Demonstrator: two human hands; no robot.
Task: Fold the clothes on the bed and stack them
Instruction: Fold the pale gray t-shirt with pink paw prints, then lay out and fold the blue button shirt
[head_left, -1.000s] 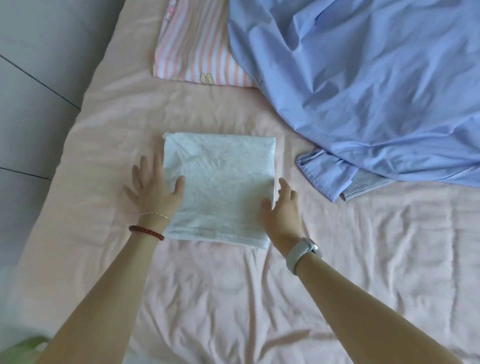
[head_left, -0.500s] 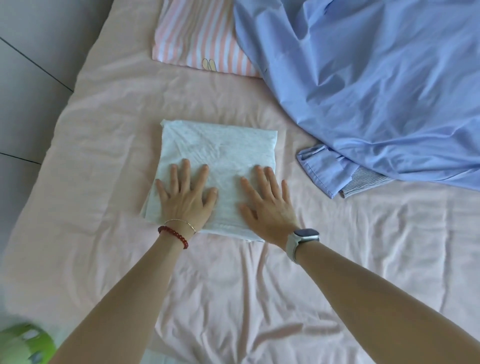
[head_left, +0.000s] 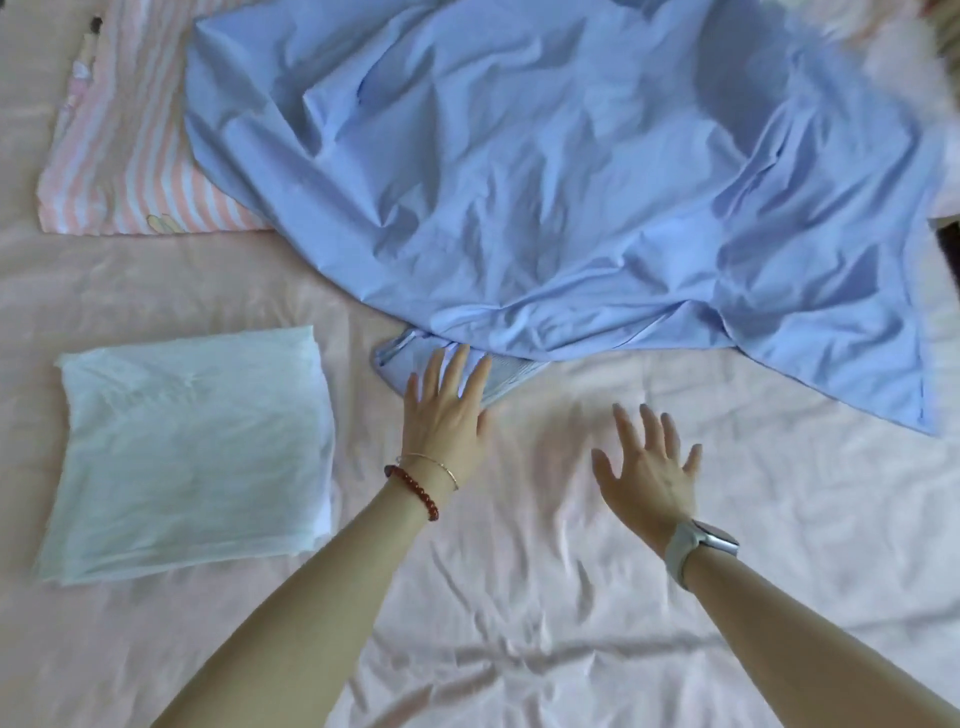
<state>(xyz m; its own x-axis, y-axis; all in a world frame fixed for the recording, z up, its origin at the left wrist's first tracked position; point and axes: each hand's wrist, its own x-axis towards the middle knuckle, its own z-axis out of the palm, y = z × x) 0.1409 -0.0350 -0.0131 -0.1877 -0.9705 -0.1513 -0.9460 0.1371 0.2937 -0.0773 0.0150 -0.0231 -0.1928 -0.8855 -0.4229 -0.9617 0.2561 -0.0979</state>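
Head view was the only angle going, so here's what it showed. Left hand was the closer one: fingers straight and spread, its tips resting on the cuff of the blue shirt, holding nothing. Right hand was spread wide too, over bare pink sheet, just short of the shirt's near hem, nothing in it either.

The shirt itself lay crumpled ahead of both hands, its long run going sideways across the bed and trailing off to the right. My guess: it needed dragging flat first, and the left had the head start.

Folded white garment sat off to the left, well apart from the shirt. A striped pink pillow poked out under the shirt's far left edge. Nothing blocked the reach.
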